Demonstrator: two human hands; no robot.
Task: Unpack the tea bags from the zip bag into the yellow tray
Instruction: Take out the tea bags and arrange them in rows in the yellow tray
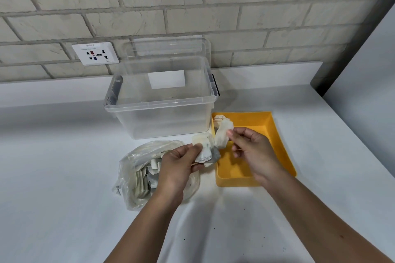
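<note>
A clear zip bag (136,175) lies crumpled on the white counter, with several tea bags inside. My left hand (179,166) is over the bag's right side and grips a small bunch of tea bags (206,148). To its right stands the yellow tray (275,141). My right hand (254,151) hovers over the tray's left half and pinches one tea bag (223,134) between thumb and fingers. A few tea bags (219,119) lie in the tray's far left corner.
A large clear plastic box (162,117) stands open behind the bag and tray, its lid (168,49) leaning on the brick wall. A wall socket (95,53) sits to the left. A grey wall (363,60) borders the counter on the right.
</note>
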